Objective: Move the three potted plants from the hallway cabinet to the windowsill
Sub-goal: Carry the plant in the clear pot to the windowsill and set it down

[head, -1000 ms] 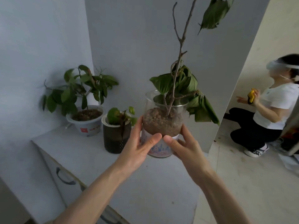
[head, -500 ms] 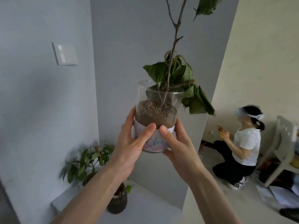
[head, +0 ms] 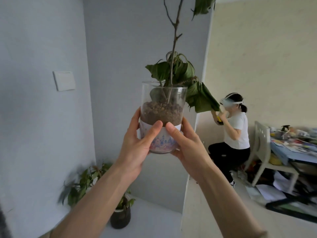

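Note:
A clear glass pot point(head: 163, 107) with brown soil, a thin bare stem and drooping green leaves is held up at chest height in front of me. My left hand point(head: 137, 143) grips its left side and my right hand point(head: 187, 145) its right side, thumbs meeting on the patterned white band. Far below on the white cabinet top point(head: 154, 220) stands a small dark pot point(head: 121, 219) with a few leaves. Behind it, a leafy plant point(head: 82, 182) is blurred and its pot is hidden by my left forearm.
A grey wall with a white switch plate point(head: 64, 81) fills the left. The wall corner point(head: 204, 100) ends at a doorway on the right. Beyond it a person in a white shirt point(head: 235, 131) crouches near a white chair point(head: 264, 150) and a cluttered blue table point(head: 295, 148).
Both hands have lifted the glass pot well clear of the cabinet and the view has risen and turned right. The other two plants now sit low in the frame.

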